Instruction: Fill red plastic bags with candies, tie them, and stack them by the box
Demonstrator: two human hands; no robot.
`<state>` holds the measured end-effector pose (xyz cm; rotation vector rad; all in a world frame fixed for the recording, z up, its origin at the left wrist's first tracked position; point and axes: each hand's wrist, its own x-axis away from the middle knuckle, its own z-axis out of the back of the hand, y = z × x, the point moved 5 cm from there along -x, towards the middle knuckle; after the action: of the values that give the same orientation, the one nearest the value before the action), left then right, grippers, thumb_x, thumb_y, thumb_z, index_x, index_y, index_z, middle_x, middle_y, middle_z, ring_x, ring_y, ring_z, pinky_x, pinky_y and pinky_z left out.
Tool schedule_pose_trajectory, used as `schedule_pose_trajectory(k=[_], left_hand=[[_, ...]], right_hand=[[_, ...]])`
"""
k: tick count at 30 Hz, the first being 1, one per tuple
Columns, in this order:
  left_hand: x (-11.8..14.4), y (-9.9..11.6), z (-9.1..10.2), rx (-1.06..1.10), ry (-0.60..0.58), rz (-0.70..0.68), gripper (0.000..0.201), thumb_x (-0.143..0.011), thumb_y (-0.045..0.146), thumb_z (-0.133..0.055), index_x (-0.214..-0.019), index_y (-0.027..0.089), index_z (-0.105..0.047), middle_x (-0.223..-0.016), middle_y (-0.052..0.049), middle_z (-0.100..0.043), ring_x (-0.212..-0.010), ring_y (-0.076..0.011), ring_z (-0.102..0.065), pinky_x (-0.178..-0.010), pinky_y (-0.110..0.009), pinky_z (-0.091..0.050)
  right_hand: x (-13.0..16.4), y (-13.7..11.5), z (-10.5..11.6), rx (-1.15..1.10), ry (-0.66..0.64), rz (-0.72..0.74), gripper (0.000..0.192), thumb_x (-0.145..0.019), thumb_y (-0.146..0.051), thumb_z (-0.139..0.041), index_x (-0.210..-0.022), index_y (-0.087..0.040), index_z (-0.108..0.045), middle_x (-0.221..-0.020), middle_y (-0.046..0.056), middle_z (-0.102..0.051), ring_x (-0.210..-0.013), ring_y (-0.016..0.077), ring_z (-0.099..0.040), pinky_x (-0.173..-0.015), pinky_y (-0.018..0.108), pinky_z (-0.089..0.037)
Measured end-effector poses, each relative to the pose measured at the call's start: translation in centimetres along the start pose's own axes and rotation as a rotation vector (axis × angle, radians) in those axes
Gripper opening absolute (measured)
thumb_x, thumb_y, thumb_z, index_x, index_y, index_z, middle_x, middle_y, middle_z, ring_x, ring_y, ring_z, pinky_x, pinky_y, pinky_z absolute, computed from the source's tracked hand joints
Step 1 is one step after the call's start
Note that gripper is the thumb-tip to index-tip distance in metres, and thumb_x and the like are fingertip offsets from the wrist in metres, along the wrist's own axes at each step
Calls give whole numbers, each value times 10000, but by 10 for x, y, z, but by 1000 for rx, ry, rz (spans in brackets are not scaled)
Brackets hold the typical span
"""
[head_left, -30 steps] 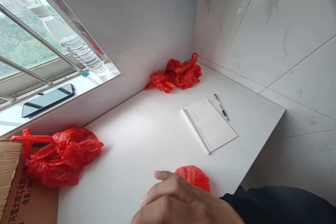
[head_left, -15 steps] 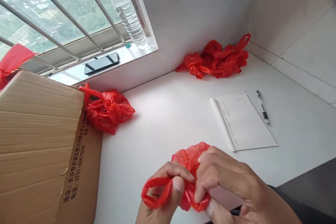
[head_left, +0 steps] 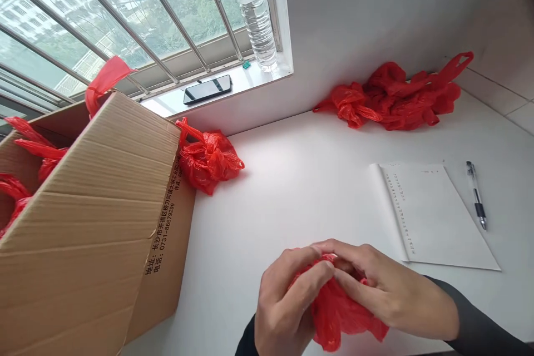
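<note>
Bare worktop is lying open ahead of my hands, between the box crowding my left and the notepad and pen sitting to my right. A red bag is leaning against the box; a bag heap is blocking the far wall.

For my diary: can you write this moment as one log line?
left hand + right hand: both gripping red bag | over white table | beside cardboard box
</note>
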<state>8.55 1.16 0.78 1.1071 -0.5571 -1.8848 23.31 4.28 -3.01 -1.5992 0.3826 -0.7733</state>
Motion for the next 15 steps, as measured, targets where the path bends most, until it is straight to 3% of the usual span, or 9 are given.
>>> schedule_pose_trajectory(k=[4,8,10,12,15], left_hand=[[-3,1,0,-30,-63,-52,462,-887,8,-657,-1323,163,-652,-1203,-139,-657,-1009,-203,-625,-825,-342,-578],[5,-6,5,11,-137,34,537,-981,84,-531,-1501,213,-502,-1360,-137,-598,-1227,-225,-561,-980,-374,-532],[17,-25,14,18,-76,216,499,-1016,145,-486,-1498,271,-513,-1374,-116,-590,-1244,-224,-558,-987,-368,-513],[34,-51,28,24,57,483,386,-1022,246,-510,-1382,296,-639,-1298,-101,-620,-1181,-228,-590,-967,-364,-499],[58,-81,40,79,219,779,309,-1007,410,-536,-1109,224,-762,-886,-69,-658,-901,-218,-641,-823,-355,-510]], right_hand=[[-1,2,5,-15,115,-30,239,-1048,-446,-468,-1005,-258,-608,-836,-26,-644,-730,137,-561,-647,240,-447],[13,-4,12,106,283,-4,266,-1057,-458,-424,-971,-284,-607,-955,-9,-634,-842,145,-599,-646,226,-468],[26,2,17,192,369,1,287,-1059,-459,-400,-966,-294,-615,-991,4,-627,-855,155,-602,-564,232,-433],[40,19,25,284,460,-49,292,-1053,-469,-400,-961,-299,-620,-1010,14,-630,-857,166,-607,-513,240,-407],[52,51,32,386,487,-147,304,-1040,-494,-415,-940,-296,-623,-1006,16,-657,-804,167,-631,-502,225,-451]])
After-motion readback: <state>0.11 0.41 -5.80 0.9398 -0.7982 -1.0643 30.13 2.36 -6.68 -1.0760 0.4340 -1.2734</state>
